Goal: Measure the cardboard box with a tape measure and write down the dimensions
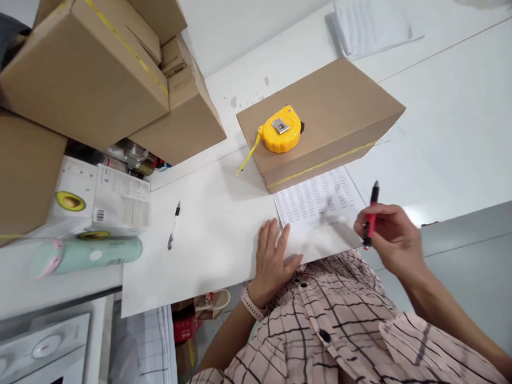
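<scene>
My right hand (pixel 396 237) holds a red and black pen (pixel 371 215) above the table's front edge, its black end pointing up. Flat on the white table, my left hand (pixel 272 258) rests with its fingers stretched out, beside the lower left corner of a printed sheet (pixel 318 198) with rows of small text. A closed cardboard box (pixel 324 115) with yellow tape along its side covers the far part of that sheet. On top of the box lies a yellow tape measure (pixel 281 130), with a short length of its blade sticking out past the box's left edge.
A clear pen with a black grip (pixel 174 225) lies on the table to the left. Farther left are stacked cardboard boxes (pixel 85 75), a white avocado-print carton (pixel 123 198) and a mint-green bottle (pixel 101 251). A stack of papers (pixel 374 25) lies at the back right.
</scene>
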{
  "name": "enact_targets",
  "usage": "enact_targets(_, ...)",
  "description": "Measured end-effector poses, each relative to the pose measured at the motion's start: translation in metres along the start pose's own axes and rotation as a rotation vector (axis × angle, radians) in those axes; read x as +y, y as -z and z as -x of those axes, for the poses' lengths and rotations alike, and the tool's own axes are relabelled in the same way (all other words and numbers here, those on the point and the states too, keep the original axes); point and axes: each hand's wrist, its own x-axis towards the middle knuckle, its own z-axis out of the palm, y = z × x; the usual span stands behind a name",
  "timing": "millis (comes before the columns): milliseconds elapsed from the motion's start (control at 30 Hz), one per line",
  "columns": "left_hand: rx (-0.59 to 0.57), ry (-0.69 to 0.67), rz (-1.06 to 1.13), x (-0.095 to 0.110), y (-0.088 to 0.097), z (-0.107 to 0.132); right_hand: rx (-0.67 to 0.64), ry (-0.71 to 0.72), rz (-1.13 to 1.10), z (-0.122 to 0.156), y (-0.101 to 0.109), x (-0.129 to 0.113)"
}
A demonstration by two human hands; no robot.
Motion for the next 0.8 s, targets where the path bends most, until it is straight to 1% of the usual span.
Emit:
enact_targets(67,-0.099,-0.056,-0.061,0.000,-0.001,0.000,-0.050,0.034,0.087,-0.001,-0.017,0.005)
enact_targets(133,-0.160,-0.080,-0.107,0.000,0.000,-0.001,-0.103,0.090,0.230,-0.002,-0.029,0.011)
enact_targets(233,-0.215,-0.106,-0.164,0.002,0.000,0.001,-0.189,0.133,0.388,-0.001,-0.034,0.020)
enact_targets(300,-0.229,-0.133,-0.207,0.006,-0.003,0.003,-0.199,0.088,0.405,0.000,-0.031,0.023)
enact_targets(433,-0.176,-0.175,-0.278,0.016,-0.013,0.004,-0.178,-0.039,0.357,0.000,-0.022,0.019)
enact_targets(500,-0.130,-0.193,-0.279,0.019,-0.017,0.004,-0.180,-0.094,0.318,-0.001,-0.025,0.013)
enact_targets(600,-0.041,-0.214,-0.234,0.018,-0.021,0.004,-0.148,-0.180,0.277,0.003,-0.041,0.010)
enact_targets(700,0.031,-0.247,-0.190,0.014,-0.023,0.007,-0.060,-0.203,0.279,0.010,-0.062,0.015)
enact_targets(733,0.041,-0.258,-0.186,0.013,-0.023,0.009,-0.051,-0.200,0.274,0.013,-0.068,0.018)
enact_targets(800,0.045,-0.269,-0.190,0.012,-0.024,0.011,-0.088,-0.208,0.241,0.015,-0.075,0.021)
